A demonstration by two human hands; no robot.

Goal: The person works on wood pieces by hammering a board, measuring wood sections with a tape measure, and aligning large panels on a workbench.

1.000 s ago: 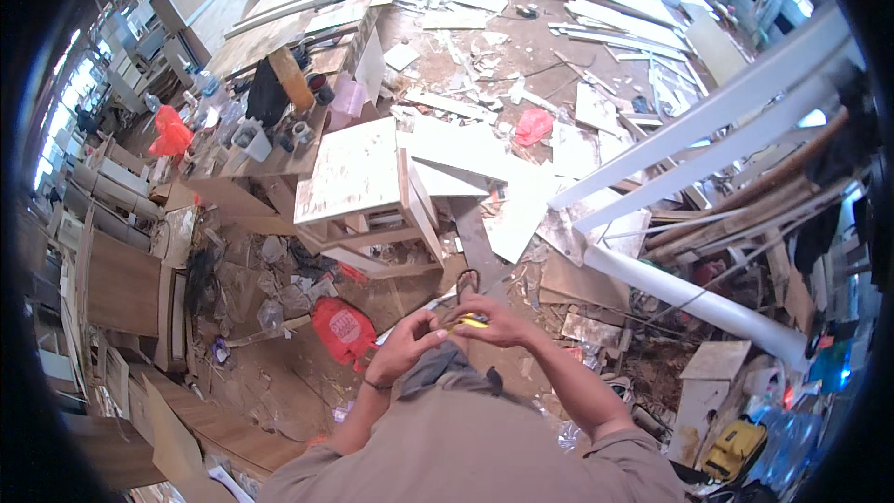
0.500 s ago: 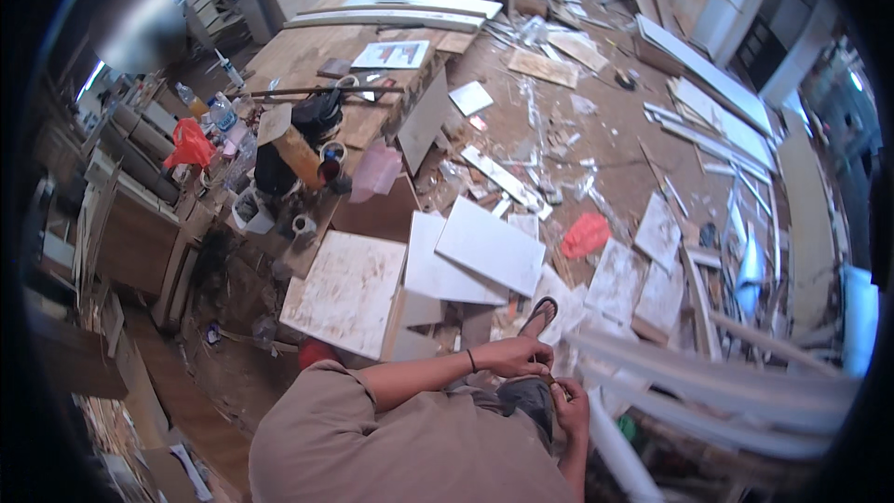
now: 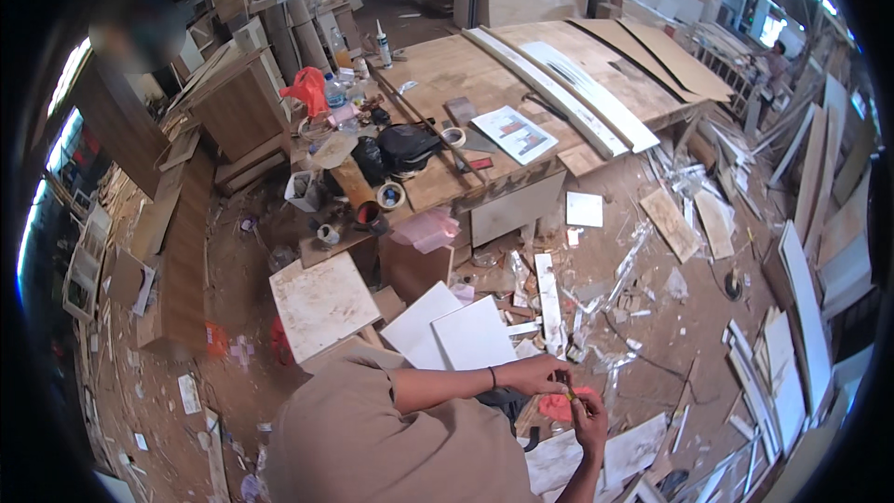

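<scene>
Two bare hands meet low in front of the person's body. The right hand (image 3: 590,421) has its thumb and fingertips pinched on one small yellow thing (image 3: 572,395), which sits in the narrow gap between both hands. The left hand (image 3: 531,374) has its fingers bent in close beside it; I can't tell whether they grip it too. One dark band (image 3: 493,376) circles the left wrist.

Just past the fingers, one red plastic bag (image 3: 553,407) lies on the littered floor. To its left, two white panels (image 3: 473,332) overlap, and beyond them stands one white-topped stand (image 3: 323,303), its top stained.

Farther out is one big workbench (image 3: 442,79). On it I count one black bag (image 3: 410,147), one printed sheet (image 3: 514,134), one upright tube (image 3: 383,48), two long pale boards (image 3: 545,93) and two thin brown sheets (image 3: 629,61). A second red bag (image 3: 305,90) sits at its left end.
</scene>
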